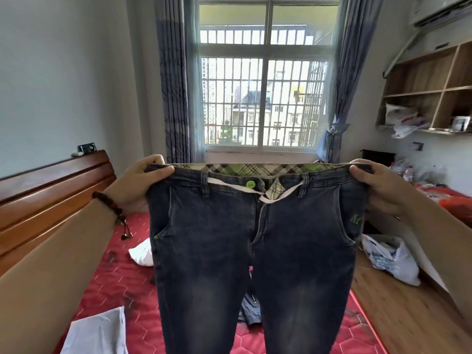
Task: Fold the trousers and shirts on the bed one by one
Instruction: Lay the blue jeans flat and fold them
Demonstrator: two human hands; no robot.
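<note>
Dark blue jeans (pixel 217 246) with a green button and plaid waistband lining hang spread out in front of me, above the red quilted bed (pixel 122 279). My left hand (pixel 143 180) grips the waistband's left corner and my right hand (pixel 375 185) grips its right corner. The legs drop out of the bottom of the frame. A white garment (pixel 141 255) lies on the bed behind the jeans at left. A light grey shirt (pixel 97 333) lies at the bottom left. A dark crumpled garment (pixel 249 312) shows between the jean legs.
A wooden headboard (pixel 51 195) runs along the left. A white plastic bag (pixel 390 259) sits on the wooden floor (pixel 408 315) at right. Bottles and red bags crowd a surface at far right (pixel 434 195). A barred window (pixel 263 98) is straight ahead.
</note>
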